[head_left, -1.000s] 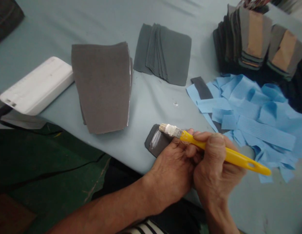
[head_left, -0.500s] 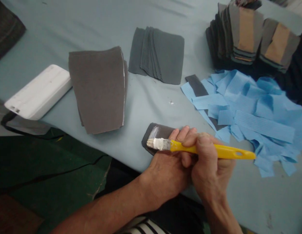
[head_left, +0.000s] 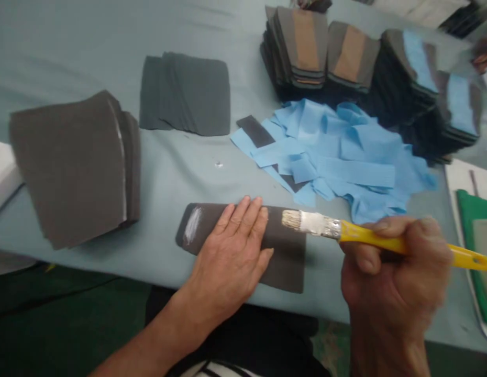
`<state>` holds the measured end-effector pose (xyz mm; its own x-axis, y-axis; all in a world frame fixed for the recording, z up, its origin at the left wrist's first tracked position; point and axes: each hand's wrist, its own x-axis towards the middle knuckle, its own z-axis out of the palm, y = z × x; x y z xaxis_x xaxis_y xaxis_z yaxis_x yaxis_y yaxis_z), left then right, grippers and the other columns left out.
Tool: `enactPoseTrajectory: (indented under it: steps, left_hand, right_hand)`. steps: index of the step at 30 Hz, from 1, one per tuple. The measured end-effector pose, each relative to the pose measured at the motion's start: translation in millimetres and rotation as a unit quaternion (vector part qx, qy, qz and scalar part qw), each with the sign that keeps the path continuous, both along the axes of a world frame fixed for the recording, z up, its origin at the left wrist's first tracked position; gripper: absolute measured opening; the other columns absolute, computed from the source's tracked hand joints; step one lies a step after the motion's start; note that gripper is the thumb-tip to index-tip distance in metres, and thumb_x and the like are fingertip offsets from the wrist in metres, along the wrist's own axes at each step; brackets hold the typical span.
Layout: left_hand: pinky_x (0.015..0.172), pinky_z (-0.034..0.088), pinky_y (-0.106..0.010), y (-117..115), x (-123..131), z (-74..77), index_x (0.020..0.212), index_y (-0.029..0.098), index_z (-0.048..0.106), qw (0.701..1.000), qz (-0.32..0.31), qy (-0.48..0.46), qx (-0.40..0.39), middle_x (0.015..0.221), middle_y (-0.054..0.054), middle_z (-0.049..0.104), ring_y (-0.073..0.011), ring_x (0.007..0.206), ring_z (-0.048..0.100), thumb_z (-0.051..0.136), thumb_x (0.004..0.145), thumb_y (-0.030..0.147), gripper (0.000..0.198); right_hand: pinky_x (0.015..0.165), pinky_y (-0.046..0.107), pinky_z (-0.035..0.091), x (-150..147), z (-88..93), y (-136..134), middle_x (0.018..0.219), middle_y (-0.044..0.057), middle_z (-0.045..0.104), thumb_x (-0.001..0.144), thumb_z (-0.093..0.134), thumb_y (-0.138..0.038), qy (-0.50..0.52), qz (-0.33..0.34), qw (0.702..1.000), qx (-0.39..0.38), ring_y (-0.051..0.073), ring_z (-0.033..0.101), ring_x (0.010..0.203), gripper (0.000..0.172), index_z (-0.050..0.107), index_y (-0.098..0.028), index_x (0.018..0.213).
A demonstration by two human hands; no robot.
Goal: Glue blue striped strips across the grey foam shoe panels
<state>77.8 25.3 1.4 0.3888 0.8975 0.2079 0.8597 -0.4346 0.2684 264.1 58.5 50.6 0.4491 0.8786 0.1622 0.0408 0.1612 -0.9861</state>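
My left hand (head_left: 235, 251) lies flat, fingers stretched out, on a long dark brown fabric piece (head_left: 285, 262) near the table's front edge. A whitish smear (head_left: 193, 225) shows on the piece's left end, beside darker edging. My right hand (head_left: 400, 267) is wrapped round the yellow handle of a brush (head_left: 359, 234). The brush's bristles, coated white near the metal band, point left and are over the right part of the fabric piece; whether they touch it I cannot tell.
Brown panels (head_left: 74, 167) lie stacked at left, dark grey-green pieces (head_left: 200, 94) behind. Blue strips (head_left: 345, 152) are heaped behind the brush, with banded stacks (head_left: 306, 42) beyond. A white object (head_left: 2, 170) sits at the left edge, a green item (head_left: 473, 225) at the right.
The brush has moved right, away from the smeared end. My left hand has flattened on the fabric piece, more of which now shows. The view has shifted right.
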Motion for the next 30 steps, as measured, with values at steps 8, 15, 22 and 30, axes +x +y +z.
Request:
enactPoseTrajectory:
  steps: [8, 15, 22, 30]
  left_hand:
    - [0.127, 0.038, -0.053, 3, 1, -1.6, 0.157, 0.0, 0.049, 0.998, -0.017, 0.046, 0.033, 0.167, -0.022, 0.049, -0.0381, 0.156, 0.047, 0.038, 0.111, 0.031, 0.056]
    - [0.129, 0.031, -0.052, 3, -2, -4.7, 0.158, -0.002, 0.044, 0.996, -0.03, 0.074, 0.046, 0.167, -0.026, 0.048, -0.0393, 0.158, 0.042, 0.042, 0.11, 0.031, 0.059]
    - [0.128, 0.033, -0.053, 5, -2, -4.7, 0.157, -0.003, 0.045, 0.995, -0.036, 0.075, 0.047, 0.166, -0.028, 0.048, -0.0407, 0.157, 0.043, 0.04, 0.11, 0.033, 0.059]
    - [0.129, 0.031, -0.052, 5, -3, -4.4, 0.156, -0.003, 0.045, 0.995, -0.038, 0.072, 0.055, 0.165, -0.027, 0.049, -0.0403, 0.156, 0.045, 0.041, 0.11, 0.032, 0.058]
  right_hand:
    - [0.036, 0.023, 0.023, 38, -8.7, -11, 0.059, -0.004, 0.054, 0.096, 0.068, -0.039, -0.075, -0.061, 0.995, -0.013, 0.006, 0.037, 0.038, 0.036, 0.061, -0.02, 0.066]
    - [0.036, 0.021, 0.026, 45, -16.6, -24, 0.054, -0.004, 0.051, 0.102, 0.066, -0.045, -0.087, 0.0, 0.995, -0.044, 0.007, 0.04, 0.038, 0.043, 0.063, -0.021, 0.066]
    - [0.037, 0.022, 0.03, 41, -25.1, -35, 0.052, -0.004, 0.048, 0.108, 0.057, -0.05, -0.142, 0.058, 0.986, -0.069, 0.009, 0.04, 0.039, 0.05, 0.064, -0.02, 0.068]
    - [0.041, 0.026, 0.033, 47, -26.4, -49, 0.053, -0.004, 0.047, 0.106, 0.058, -0.047, -0.245, -0.007, 0.965, -0.092, 0.011, 0.042, 0.042, 0.042, 0.065, -0.02, 0.074]
